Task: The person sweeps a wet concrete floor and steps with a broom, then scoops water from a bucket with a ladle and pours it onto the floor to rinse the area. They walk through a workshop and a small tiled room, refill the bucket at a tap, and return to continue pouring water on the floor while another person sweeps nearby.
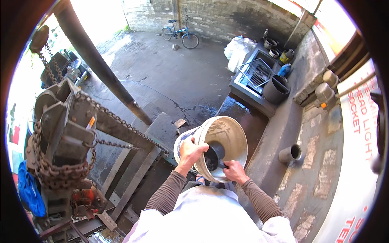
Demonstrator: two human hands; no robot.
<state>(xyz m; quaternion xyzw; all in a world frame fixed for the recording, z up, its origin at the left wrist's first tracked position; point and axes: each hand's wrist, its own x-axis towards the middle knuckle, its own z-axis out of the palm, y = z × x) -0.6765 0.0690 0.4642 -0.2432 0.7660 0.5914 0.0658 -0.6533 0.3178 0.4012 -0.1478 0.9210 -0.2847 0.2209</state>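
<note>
A pale, stained plastic bucket (237, 139) is tilted in front of me, its mouth facing up toward me. My left hand (192, 153) is closed on its left rim, with the thumb over the edge. Just left of it, a second pale bucket or bucket wall (178, 142) shows behind that hand. Inside the mouth sits a dark grey cup-like container (214, 153), and its inside looks black. My right hand (236, 171) is closed at the bucket's lower right, fingers reaching inside against the cup's edge. The exact grip of those fingers is partly hidden.
Rusty chains (60, 174) wrap a steel hoist post at left, near a slanted pole (101, 60). Behind the buckets lies a wet concrete floor (154, 77). A sink counter (253, 89) with a wire rack and dark pail (276, 90) stands right. A blue bicycle (180, 33) leans far back.
</note>
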